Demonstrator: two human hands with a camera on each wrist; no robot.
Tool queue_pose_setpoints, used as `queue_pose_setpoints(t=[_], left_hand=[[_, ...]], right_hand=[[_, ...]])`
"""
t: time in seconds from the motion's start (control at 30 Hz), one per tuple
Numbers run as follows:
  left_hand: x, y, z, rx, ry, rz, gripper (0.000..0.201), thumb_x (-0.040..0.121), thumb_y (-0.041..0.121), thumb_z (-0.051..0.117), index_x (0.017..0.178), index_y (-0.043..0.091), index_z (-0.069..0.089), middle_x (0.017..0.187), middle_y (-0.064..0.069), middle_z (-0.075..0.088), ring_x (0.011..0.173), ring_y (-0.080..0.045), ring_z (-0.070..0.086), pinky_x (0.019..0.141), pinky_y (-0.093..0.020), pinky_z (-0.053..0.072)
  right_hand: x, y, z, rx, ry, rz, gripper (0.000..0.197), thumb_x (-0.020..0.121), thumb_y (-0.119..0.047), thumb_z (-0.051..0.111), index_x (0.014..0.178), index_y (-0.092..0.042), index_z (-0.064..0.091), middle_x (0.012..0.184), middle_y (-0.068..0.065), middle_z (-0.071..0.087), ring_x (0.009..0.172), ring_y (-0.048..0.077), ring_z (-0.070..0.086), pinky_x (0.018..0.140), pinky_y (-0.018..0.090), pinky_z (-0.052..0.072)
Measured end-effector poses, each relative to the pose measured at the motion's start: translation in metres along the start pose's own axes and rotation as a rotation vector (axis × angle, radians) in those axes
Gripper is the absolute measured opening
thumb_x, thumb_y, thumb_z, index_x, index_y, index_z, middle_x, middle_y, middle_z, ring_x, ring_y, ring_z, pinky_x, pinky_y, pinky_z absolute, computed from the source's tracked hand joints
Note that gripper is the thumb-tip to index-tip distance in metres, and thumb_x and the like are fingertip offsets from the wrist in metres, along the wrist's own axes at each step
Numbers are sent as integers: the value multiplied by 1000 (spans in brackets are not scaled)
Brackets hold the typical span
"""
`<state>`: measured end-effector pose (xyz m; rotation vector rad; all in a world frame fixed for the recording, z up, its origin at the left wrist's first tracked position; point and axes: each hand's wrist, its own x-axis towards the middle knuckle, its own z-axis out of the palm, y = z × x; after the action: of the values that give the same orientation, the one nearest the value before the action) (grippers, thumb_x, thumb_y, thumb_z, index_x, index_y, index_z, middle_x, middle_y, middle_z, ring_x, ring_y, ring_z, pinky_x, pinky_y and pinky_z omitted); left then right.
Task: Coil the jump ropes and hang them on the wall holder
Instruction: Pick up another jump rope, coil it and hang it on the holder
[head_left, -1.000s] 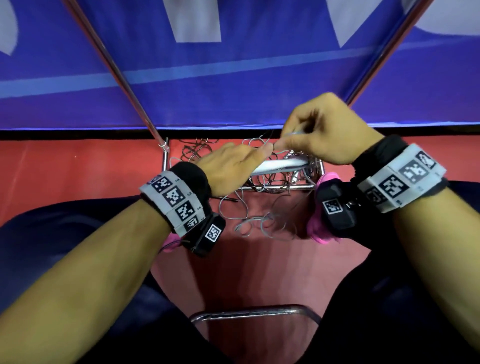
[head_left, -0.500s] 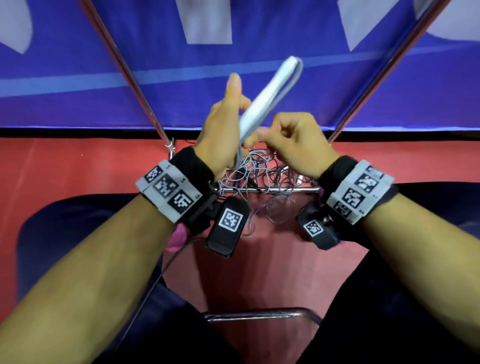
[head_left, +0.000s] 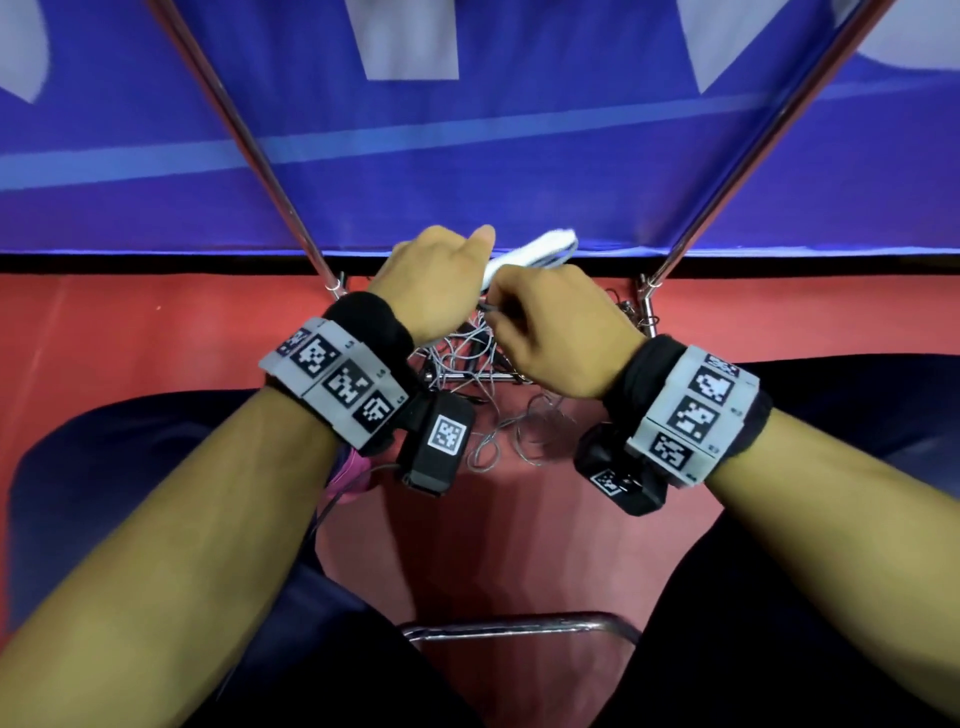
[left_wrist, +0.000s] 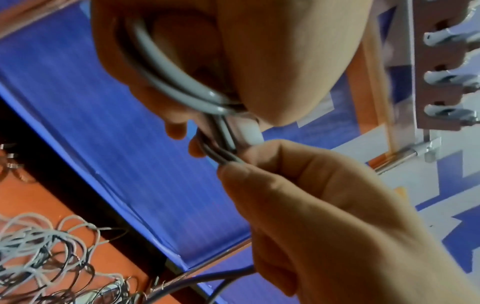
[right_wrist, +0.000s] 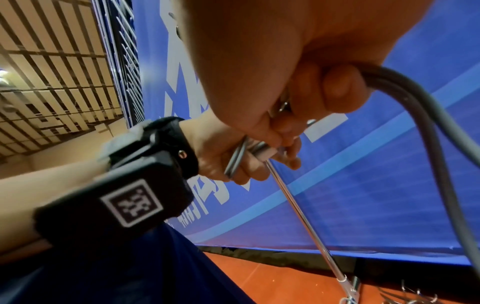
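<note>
Grey rope (left_wrist: 162, 69) sat mid-frame in the head view — we gripped its loops and white handle (head_left: 540, 248) in our left hand (head_left: 431, 280), pinching the strands with our right hand (head_left: 561, 332). Trailing cord ran down toward the tangle (head_left: 462, 353) below; a snag there could drag our loops loose.

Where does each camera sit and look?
Head: on the head, looking down at both forearms, left hand and right hand.
Left wrist: under the left palm, looking toward the right hand.
Right wrist: under the right palm, looking toward the left hand.
Shared: both wrist views show the grey rope held by both hands.
</note>
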<state>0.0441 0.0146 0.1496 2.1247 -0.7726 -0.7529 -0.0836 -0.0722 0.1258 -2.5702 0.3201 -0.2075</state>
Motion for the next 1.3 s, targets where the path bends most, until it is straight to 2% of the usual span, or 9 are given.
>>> queue_pose_setpoints(t=[0.17, 0.37, 0.57, 0.73, 0.83, 0.97, 1.07, 1.17, 1.3], left_hand=[[8, -1, 9, 49, 65, 84, 46, 105, 29, 40, 64, 13, 31, 61, -7, 33, 65, -30, 31, 61, -39, 24], [12, -6, 21, -28, 114, 34, 49, 97, 21, 50, 56, 12, 24, 59, -8, 22, 67, -28, 24, 60, -38, 22], [15, -12, 19, 38, 128, 21, 47, 95, 25, 52, 53, 15, 34, 56, -6, 31, 65, -26, 32, 59, -31, 30], [17, -12, 18, 161, 230, 117, 40, 92, 22, 49, 61, 2, 35, 57, -9, 28, 68, -29, 28, 57, -36, 27], [17, -15, 20, 264, 236, 100, 39, 94, 31, 47, 65, 5, 46, 61, -7, 48, 75, -36, 42, 67, -35, 37], [14, -23, 18, 463, 165, 81, 34, 91, 32, 44, 60, 19, 40, 80, -15, 56, 83, -41, 46, 70, -36, 37], [10, -22, 14, 542, 8, 107, 34, 90, 29, 48, 58, 22, 42, 77, -12, 51, 79, -41, 48, 67, -36, 35], [6, -19, 13, 568, -88, 194, 33, 92, 34, 44, 61, 21, 46, 76, -13, 52, 78, -41, 49, 65, -36, 33], [-3, -11, 11, 523, -149, 366, 40, 102, 28, 35, 62, 23, 37, 66, -4, 43, 72, -37, 43, 65, -39, 30]], right_hand=[[1, 2, -3, -5, 18, 13, 10, 88, -22, 55, 81, -21, 49, 66, 1, 56, 64, 32, 52, 58, 38, 42], [2, -5, 4, 20, -62, -86, 5, 79, -15, 49, 83, -16, 46, 71, 8, 57, 62, 32, 49, 57, 45, 45], [4, -5, -2, 63, -127, -120, 6, 74, -16, 45, 78, -18, 42, 66, 0, 47, 59, 28, 43, 53, 42, 43], [6, -1, -12, 14, -97, 48, 19, 85, -22, 62, 73, -22, 47, 67, -2, 55, 67, 30, 54, 61, 33, 36], [5, -1, -9, -128, -150, 130, 30, 94, -41, 59, 77, -23, 41, 77, 7, 53, 74, 32, 47, 66, 34, 33], [-1, -7, -14, -128, -253, 8, 36, 95, -38, 55, 68, -22, 37, 62, -2, 39, 67, 31, 38, 65, 38, 39], [-2, -4, -26, -65, -276, -117, 18, 94, -29, 57, 82, -16, 59, 67, 3, 56, 66, 34, 45, 66, 37, 45], [-1, 9, -42, -10, -137, -137, 21, 92, -36, 61, 86, -17, 70, 75, 4, 70, 69, 30, 60, 63, 30, 38], [-3, 18, -57, 74, 26, -76, 32, 85, -46, 69, 74, -15, 70, 62, -4, 63, 58, 15, 52, 58, 21, 33]])
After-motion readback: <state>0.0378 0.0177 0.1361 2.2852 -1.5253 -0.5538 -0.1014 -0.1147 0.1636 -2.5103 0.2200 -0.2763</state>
